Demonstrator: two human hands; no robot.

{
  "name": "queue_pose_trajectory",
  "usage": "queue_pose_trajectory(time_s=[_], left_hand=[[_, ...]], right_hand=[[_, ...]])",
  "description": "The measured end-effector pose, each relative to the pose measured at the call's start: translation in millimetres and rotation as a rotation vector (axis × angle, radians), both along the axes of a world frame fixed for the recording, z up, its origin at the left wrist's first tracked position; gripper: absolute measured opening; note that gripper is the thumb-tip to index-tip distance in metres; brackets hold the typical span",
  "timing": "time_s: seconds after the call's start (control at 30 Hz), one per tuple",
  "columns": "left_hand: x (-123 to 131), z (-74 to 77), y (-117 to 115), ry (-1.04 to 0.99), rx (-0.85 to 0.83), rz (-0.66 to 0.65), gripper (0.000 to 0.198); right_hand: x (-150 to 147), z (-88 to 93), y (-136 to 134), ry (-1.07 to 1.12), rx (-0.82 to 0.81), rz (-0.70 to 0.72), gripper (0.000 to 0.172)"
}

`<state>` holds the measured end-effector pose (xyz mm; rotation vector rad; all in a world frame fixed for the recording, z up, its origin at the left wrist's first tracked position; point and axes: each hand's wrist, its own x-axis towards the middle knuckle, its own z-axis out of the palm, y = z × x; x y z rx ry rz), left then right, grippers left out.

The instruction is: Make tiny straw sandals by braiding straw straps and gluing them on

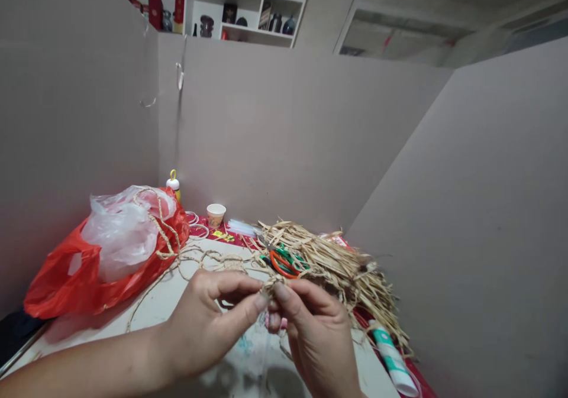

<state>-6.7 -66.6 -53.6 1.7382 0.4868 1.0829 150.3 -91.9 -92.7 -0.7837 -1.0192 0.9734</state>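
Observation:
Over the middle of the table, my left hand [206,321] and my right hand [317,336] meet, thumbs and fingers closed on a small piece of braided straw [272,282]. Most of the piece is hidden by my fingertips. Something pink shows below them, by the right fingers, too covered to name. Just beyond my hands lie scissors with orange handles [281,264], beside a green-handled tool. A large bundle of dry straw [341,262] spreads behind and to the right. Braided straw cord [222,260] lies loosely on the table to the left.
On the left sits a red plastic bag [66,282] with a clear bag [119,238] in it. A paper cup [216,215] and a yellow-and-white bottle [173,184] stand at the back. At right lies a green-and-white roll [393,359]. Grey partitions [266,132] enclose the table.

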Motion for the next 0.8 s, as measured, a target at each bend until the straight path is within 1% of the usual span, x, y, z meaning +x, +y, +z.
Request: queue_pose_trajectory(time_s=[0.07, 0.1, 0.23, 0.33, 0.4, 0.47, 0.53, 0.6, 0.7, 0.8], left_hand=[[0.4, 0.3, -0.4, 0.014, 0.043, 0.03, 0.014], [0.6, 0.3, -0.7, 0.005, 0.039, 0.032, 0.013], [0.1, -0.4, -2.9, -0.07, -0.052, -0.027, 0.014], [-1.4, 0.4, -4.2, -0.089, -0.075, -0.015, 0.013], [-3.0, 2.4, -3.5, -0.109, -0.139, -0.029, 0.012], [-5.0, 5.1, -1.4, -0.136, -0.235, -0.057, 0.011], [-6.9, 7.6, 1.4, -0.149, -0.314, -0.079, 0.009], [-8.3, 9.3, 3.5, -0.142, -0.347, -0.107, 0.008], [-8.6, 9.8, 3.6, -0.131, -0.34, -0.118, 0.008], [-7.6, 9.1, 0.5, -0.11, -0.263, -0.045, 0.005]], right_hand=[[-0.1, -0.1, 1.2, 0.008, -0.003, 0.005, 0.015], [-0.3, 0.1, 1.6, 0.011, -0.001, 0.01, 0.016], [-1.9, 2.5, 0.4, 0.023, 0.017, 0.035, 0.014], [-3.0, 5.5, -2.7, 0.044, 0.029, 0.074, 0.011], [-2.6, 7.5, -4.7, 0.057, 0.034, 0.122, 0.011], [-1.2, 8.5, -5.6, 0.063, 0.043, 0.158, 0.016], [0.9, 8.1, -4.8, 0.053, 0.041, 0.156, 0.023], [2.9, 6.9, -2.6, 0.034, 0.019, 0.129, 0.026], [4.4, 6.0, 0.5, 0.039, -0.002, 0.11, 0.029], [5.4, 7.0, 0.6, 0.095, 0.038, 0.119, 0.035]])
